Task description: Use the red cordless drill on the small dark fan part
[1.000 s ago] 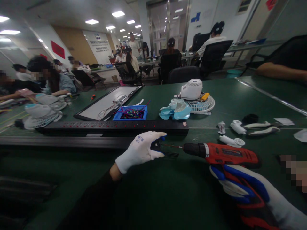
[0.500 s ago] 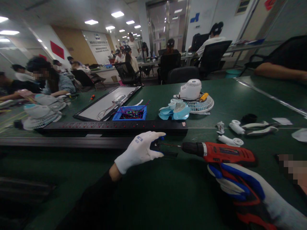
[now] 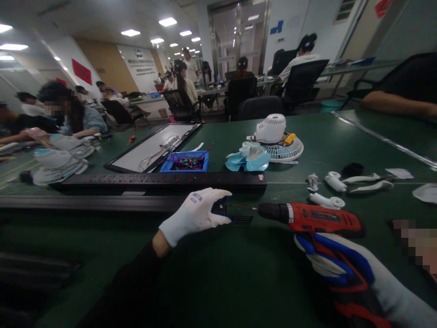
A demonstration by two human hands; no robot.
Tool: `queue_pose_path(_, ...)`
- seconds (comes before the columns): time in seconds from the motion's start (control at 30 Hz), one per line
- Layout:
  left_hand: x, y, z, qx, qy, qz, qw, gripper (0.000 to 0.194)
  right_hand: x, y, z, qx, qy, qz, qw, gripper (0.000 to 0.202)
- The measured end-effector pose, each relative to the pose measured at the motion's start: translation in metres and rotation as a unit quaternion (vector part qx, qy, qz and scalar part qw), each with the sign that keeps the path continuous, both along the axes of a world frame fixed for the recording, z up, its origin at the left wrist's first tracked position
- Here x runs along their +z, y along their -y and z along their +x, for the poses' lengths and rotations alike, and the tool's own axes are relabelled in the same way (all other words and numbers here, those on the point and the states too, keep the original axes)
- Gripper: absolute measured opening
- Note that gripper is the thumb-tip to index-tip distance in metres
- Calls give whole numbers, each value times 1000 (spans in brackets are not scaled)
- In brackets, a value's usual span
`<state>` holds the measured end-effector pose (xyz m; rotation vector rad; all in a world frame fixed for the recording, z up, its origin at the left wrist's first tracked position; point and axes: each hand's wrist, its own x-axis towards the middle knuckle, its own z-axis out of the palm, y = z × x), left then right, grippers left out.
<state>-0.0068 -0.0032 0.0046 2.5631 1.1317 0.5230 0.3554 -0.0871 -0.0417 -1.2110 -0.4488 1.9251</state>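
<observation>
My left hand (image 3: 196, 214), in a white glove, pinches a small black part (image 3: 235, 218) with a ribbed edge against the green table (image 3: 218, 273). My right hand (image 3: 337, 264), in a white, blue and red glove, grips a red and black cordless drill (image 3: 309, 218). The drill lies level and its thin bit (image 3: 242, 208) reaches left to the black part at my left fingertips.
A long black power strip (image 3: 160, 181) runs across just behind my left hand. Beyond it lie a blue tray of wires (image 3: 187, 161), a white panel (image 3: 153, 146), a dismantled white fan with pale blue blades (image 3: 269, 143) and white handle pieces (image 3: 341, 184). Other people sit at neighbouring tables.
My left hand has drawn slightly left and its fingers have curled a little closer on the part. The drill has barely moved.
</observation>
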Motion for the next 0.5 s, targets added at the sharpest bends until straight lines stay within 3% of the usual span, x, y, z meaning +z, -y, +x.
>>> queue_pose_path(0.1,1,0,1,1,-1,4,1000,62,0,1,1,-1,22,-3,1000,21)
queue_pose_path(0.33,3,2,6,20,-20,19,999,56,5,-1,-3,10,-5,-17,1000,36)
queue_pose_path(0.5,2,1,7,33,-41,25,998,54,14,-1,-8,13,24,27,999,23)
